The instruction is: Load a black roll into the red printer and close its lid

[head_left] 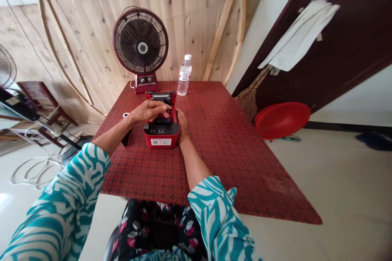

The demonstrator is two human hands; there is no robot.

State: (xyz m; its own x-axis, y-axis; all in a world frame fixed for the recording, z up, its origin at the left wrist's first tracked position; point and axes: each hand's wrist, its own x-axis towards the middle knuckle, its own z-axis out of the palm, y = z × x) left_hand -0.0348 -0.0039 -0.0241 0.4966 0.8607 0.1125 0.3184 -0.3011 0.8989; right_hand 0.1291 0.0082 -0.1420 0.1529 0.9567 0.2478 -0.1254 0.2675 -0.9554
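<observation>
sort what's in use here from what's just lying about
In use:
red thermal printer, lid raised
left hand
right hand

Lying about:
desk fan
water bottle
straw broom
red plastic basin

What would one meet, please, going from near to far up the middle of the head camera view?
Floral-print lap → red thermal printer → plastic water bottle → round pine-plank board
</observation>
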